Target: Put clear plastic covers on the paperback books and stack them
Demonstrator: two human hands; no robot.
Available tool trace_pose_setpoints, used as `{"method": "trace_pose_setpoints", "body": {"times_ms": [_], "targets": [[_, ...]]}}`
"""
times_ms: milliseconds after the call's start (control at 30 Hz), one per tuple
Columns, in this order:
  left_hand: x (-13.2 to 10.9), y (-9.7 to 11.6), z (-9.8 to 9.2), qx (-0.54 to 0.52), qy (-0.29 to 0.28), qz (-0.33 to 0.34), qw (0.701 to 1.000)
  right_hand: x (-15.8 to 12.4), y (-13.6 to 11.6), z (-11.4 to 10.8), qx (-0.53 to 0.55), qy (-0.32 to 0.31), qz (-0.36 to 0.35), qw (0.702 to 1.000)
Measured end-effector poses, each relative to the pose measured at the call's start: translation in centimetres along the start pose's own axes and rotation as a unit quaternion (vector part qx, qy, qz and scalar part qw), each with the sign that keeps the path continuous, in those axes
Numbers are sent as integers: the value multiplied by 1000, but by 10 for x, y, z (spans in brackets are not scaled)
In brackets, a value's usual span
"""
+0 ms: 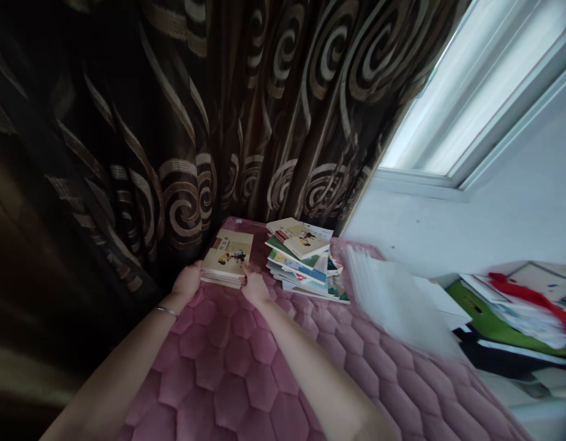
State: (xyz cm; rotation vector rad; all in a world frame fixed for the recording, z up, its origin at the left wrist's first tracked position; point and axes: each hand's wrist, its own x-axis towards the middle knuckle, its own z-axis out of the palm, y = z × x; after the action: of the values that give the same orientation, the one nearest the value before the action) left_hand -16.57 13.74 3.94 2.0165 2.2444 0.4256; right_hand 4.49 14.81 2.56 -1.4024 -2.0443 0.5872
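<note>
A small, neat stack of books (228, 254) with beige illustrated covers lies on the pink quilted cover (239, 361). My left hand (187, 282), below a thin bracelet, grips the stack's near left corner. My right hand (255, 288) has its fingers closed on the near right corner, with the thumb on the top cover. The fingers beneath and behind the edges are partly hidden. Just to the right lies a looser pile of mixed books (304, 260), a beige book on top and green and blue ones below.
Behind the books hangs a dark curtain (283, 122) with swirl patterns. Translucent plastic sleeves (388, 300) lie right of the pile. Farther right are papers, a green bag (480, 312) and a red strip (535, 300), under a window (467, 92).
</note>
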Motion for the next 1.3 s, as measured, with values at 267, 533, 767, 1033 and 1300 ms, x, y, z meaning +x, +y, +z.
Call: {"method": "trace_pose_setpoints", "body": {"times_ms": [267,533,767,1033,1300], "targets": [[-42,33,4,23,128,-63,989,-25,9,1,16,6,-17,1000],[-135,130,27,48,43,105,992,-149,75,-53,13,2,-60,998],[-168,202,67,18,-78,190,979,-198,118,-117,8,84,6,996],[-171,173,102,-59,10,277,959,-204,129,-127,24,188,-23,982],[-167,162,108,-83,8,290,953,-212,201,-176,-175,343,179,905]]}}
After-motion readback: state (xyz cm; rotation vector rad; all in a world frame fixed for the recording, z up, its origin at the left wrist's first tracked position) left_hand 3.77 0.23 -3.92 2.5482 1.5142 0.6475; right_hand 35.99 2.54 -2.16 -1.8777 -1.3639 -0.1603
